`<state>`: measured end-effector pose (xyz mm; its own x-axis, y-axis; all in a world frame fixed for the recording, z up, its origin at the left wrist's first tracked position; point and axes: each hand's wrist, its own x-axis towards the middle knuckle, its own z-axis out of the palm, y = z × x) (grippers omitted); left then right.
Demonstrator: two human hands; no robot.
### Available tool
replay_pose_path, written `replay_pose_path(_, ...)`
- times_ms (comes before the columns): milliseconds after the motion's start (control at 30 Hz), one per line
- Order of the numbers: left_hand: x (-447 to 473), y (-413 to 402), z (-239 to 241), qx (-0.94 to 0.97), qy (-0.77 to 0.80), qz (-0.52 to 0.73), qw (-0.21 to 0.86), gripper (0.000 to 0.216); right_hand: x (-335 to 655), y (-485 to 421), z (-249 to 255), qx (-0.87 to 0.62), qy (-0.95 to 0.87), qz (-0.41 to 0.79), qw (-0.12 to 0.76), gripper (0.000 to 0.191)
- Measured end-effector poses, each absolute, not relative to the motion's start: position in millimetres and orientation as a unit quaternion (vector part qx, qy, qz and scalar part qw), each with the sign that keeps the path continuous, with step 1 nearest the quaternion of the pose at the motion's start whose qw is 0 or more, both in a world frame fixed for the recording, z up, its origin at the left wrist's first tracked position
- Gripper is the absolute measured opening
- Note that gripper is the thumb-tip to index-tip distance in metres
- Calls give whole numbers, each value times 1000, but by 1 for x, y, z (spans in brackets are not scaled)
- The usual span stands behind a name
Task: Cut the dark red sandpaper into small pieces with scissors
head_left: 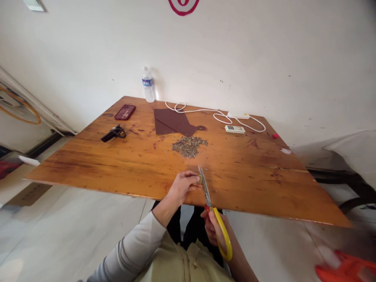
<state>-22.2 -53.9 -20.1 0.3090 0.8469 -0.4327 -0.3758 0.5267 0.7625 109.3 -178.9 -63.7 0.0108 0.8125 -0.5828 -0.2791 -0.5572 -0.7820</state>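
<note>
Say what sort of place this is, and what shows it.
Some ordinary indoor room, perhaps in a home or small workshop; I can't tell which. Clues: a wooden table against a plain white wall, with a remote control and plastic bottle on it.

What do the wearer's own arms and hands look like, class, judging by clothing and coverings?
The left hand is ungloved; above it, a light-grey, creased fabric sleeve stops short of the wrist. The right hand is also ungloved, and no sleeve shows on the visible right forearm.
</note>
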Motion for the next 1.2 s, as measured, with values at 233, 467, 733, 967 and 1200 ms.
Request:
replay_pose_path(233,-22,-53,-23,290,429,397,758,20,109,-180,-76,-567,-255,644,446,78)
replay_pose_path(467,-24,-51,-21,306,448,394,742,15,115,-177,-77,-586,-238,661,404,80)
replay_pose_path(733,-23,-53,-17,277,442,397,755,13,109,-178,-61,-579,-226,667,411,78)
replay_pose_path(967,-20,-56,-18,253,447,402,758,13,110,-178,-74,-559,-169,703,405,72)
replay_pose_path(1200,-20,-55,-21,241,440,408,763,13,107,-180,-74,-579,-181,670,427,76)
